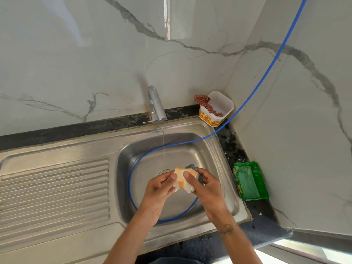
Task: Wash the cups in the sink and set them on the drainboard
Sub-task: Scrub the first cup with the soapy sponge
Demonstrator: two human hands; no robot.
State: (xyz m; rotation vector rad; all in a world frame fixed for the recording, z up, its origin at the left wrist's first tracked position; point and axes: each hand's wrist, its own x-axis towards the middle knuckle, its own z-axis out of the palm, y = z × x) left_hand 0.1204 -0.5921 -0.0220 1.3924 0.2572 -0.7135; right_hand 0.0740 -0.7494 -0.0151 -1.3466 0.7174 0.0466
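Two hands hold one orange-and-white cup (pixel 182 179) above the sink (pixel 226 164) basin, at 6 o'clock from the running tap (pixel 156 104). Left hand (pixel 159 189) pinches its rim; right hand (pixel 206 184) grips cup and scrub pad (pixel 196 173). Drainboard (pixel 55 189) lies at 9 o'clock.

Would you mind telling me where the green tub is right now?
In the head view the green tub sits on the dark counter right of the sink, against the side wall, level with the right hand.
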